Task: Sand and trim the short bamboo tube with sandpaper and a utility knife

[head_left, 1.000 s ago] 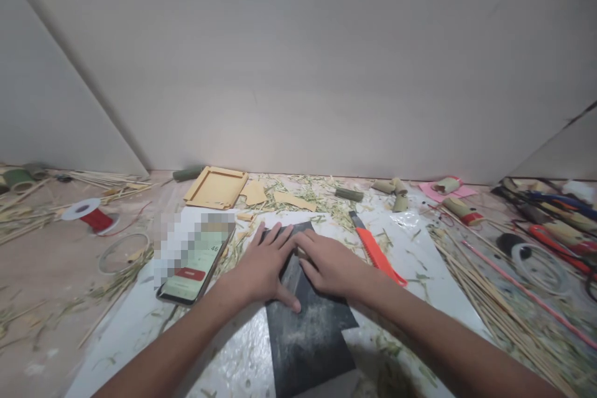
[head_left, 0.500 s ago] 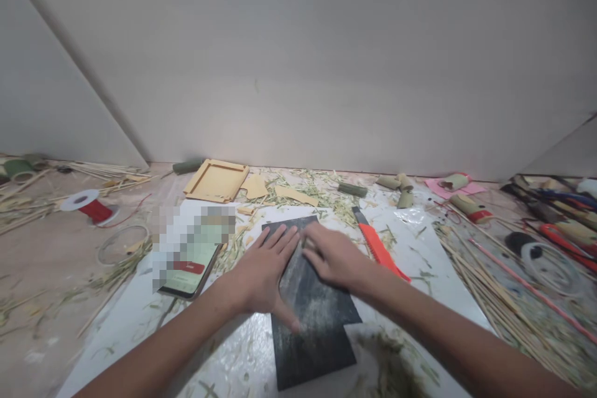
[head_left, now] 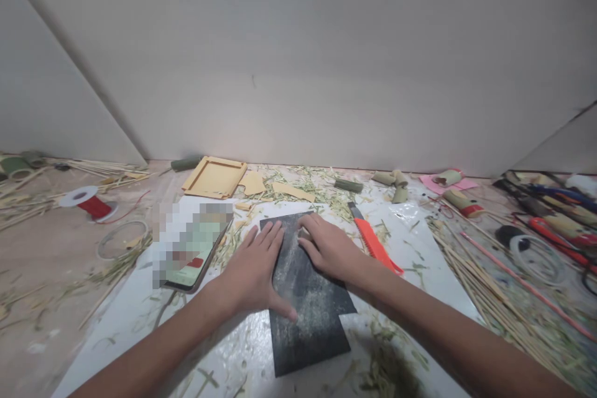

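A black sheet (head_left: 310, 317) that looks like sandpaper, streaked with pale dust and notched at its right edge, lies on a white board. Flat across its left side rests my left hand (head_left: 254, 273), fingers stretched and thumb spread, holding the sheet down. My right hand (head_left: 329, 245) is curled over the sheet's upper part, its fingers bent and pressed to the surface. Whatever small thing sits under those fingertips is mostly hidden. Just right of that hand lies an orange-handled cutter (head_left: 375, 245) with a dark blade.
A phone (head_left: 198, 255) lies left of the sheet. Behind are a shallow yellow tray (head_left: 217, 177) and green shavings (head_left: 298, 180). Bamboo sticks (head_left: 489, 298) and a red-and-white tube (head_left: 527, 280) lie right; a red wire spool (head_left: 91, 204) stands left. A wall (head_left: 298, 106) rises behind.
The whole view has shifted slightly. My right hand, blurred before, shows sharper now, still curled on the black sheet. My left hand keeps its flat hold.
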`<act>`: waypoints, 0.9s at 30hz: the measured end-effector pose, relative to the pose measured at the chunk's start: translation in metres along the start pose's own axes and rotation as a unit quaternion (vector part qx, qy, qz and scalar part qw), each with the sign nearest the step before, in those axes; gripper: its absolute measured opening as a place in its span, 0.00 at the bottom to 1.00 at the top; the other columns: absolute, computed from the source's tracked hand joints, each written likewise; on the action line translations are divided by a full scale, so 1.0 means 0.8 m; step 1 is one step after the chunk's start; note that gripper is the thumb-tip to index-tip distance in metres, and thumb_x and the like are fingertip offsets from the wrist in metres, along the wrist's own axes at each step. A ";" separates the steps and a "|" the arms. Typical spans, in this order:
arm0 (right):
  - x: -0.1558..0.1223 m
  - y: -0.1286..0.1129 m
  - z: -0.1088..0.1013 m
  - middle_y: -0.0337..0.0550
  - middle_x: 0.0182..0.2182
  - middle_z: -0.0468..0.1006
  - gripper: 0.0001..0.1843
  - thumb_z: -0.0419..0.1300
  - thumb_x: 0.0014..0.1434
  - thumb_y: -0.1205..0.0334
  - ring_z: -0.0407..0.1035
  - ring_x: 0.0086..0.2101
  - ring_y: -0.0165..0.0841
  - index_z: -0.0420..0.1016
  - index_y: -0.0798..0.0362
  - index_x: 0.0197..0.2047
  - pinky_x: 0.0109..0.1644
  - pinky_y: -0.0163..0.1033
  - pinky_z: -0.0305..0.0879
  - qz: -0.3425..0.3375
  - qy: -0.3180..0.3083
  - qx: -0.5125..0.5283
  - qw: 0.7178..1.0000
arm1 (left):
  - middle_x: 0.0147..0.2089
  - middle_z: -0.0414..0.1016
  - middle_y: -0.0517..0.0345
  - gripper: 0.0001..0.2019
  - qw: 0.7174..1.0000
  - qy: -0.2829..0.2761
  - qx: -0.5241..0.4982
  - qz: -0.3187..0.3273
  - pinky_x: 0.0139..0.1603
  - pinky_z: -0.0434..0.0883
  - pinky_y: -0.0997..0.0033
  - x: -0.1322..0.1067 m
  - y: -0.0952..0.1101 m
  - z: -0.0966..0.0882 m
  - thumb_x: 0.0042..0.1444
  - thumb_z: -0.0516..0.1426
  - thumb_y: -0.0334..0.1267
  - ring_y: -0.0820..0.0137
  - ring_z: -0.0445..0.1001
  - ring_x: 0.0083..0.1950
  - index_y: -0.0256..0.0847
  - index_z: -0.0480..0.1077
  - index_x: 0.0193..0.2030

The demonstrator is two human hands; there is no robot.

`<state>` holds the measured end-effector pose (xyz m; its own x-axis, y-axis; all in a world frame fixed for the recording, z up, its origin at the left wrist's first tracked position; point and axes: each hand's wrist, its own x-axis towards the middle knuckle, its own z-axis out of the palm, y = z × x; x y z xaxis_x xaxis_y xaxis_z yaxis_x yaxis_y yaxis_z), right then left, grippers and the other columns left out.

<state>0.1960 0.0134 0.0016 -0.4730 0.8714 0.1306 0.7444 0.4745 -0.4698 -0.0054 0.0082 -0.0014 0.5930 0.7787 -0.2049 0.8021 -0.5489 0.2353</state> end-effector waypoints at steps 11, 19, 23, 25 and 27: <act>-0.002 -0.031 0.010 0.51 0.41 0.72 0.12 0.51 0.59 0.69 0.65 0.40 0.40 0.64 0.53 0.47 0.44 0.44 0.62 -0.024 -0.021 0.033 0.999 | 0.73 0.33 0.38 0.60 0.999 -0.015 0.003 0.030 0.68 0.30 0.40 -0.002 -0.003 0.002 0.38 0.58 0.64 0.46 0.32 0.73 0.30 0.39 0.71; -0.004 -0.028 0.009 0.53 0.47 0.73 0.16 0.49 0.61 0.70 0.66 0.46 0.42 0.64 0.54 0.52 0.49 0.46 0.61 -0.037 -0.015 0.037 0.998 | 0.74 0.32 0.41 0.63 0.999 -0.019 -0.007 0.027 0.68 0.30 0.39 -0.002 -0.001 -0.002 0.36 0.59 0.67 0.46 0.31 0.73 0.32 0.38 0.72; -0.008 -0.028 0.010 0.46 0.42 0.75 0.17 0.55 0.57 0.68 0.68 0.41 0.38 0.67 0.51 0.50 0.44 0.41 0.64 -0.071 -0.055 0.055 0.994 | 0.74 0.35 0.41 0.63 0.999 -0.035 -0.011 0.033 0.68 0.29 0.39 -0.002 0.001 -0.006 0.36 0.58 0.68 0.46 0.31 0.73 0.32 0.40 0.72; -0.008 -0.025 0.011 0.51 0.44 0.74 0.18 0.52 0.60 0.69 0.67 0.43 0.40 0.66 0.54 0.53 0.47 0.44 0.63 -0.047 -0.029 0.052 0.997 | 0.73 0.34 0.40 0.63 0.999 -0.034 -0.011 0.029 0.68 0.29 0.38 -0.002 0.001 -0.007 0.36 0.58 0.68 0.46 0.31 0.73 0.31 0.38 0.72; -0.007 -0.021 0.012 0.52 0.45 0.74 0.18 0.51 0.61 0.69 0.66 0.45 0.41 0.65 0.54 0.55 0.49 0.46 0.61 -0.034 -0.011 0.048 0.998 | 0.73 0.34 0.39 0.64 0.999 -0.034 -0.009 0.026 0.68 0.30 0.37 -0.002 0.001 -0.007 0.35 0.59 0.68 0.45 0.32 0.73 0.31 0.38 0.72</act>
<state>0.1813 -0.0007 0.0003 -0.5323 0.8340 0.1457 0.6625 0.5174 -0.5416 -0.0062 0.0083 0.0044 0.6382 0.7261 -0.2559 0.7687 -0.5827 0.2639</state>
